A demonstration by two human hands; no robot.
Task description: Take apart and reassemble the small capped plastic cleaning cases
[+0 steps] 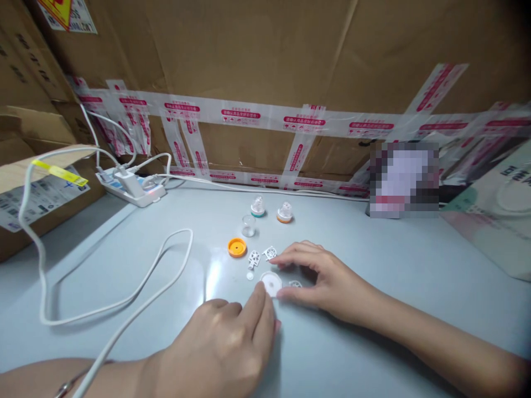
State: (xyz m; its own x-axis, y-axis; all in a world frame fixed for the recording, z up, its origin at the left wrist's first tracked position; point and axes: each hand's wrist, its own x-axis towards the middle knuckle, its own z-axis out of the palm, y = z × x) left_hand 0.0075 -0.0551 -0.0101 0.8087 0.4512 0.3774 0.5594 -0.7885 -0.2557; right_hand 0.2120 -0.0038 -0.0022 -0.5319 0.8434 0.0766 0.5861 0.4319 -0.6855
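A round white disc (271,283) lies on the table between my hands. My left hand (232,337) touches its left edge with the fingertips, the fingers pressed together. My right hand (323,276) is spread, its thumb at the disc's right edge and its index finger beside a white spoked part (270,253). Another white spoked part (254,258) and a small white disc (250,276) sit to the left, near an orange round cap (237,247) and a clear cup (249,226). A further white part (295,284) shows behind my right thumb.
Two white pieces stand farther back, one on a teal base (258,206), one on an orange base (285,213). A white cable (136,298) loops across the left, near a power strip (141,193). Taped cardboard (257,55) borders the back; a blurred object (398,179) stands back right.
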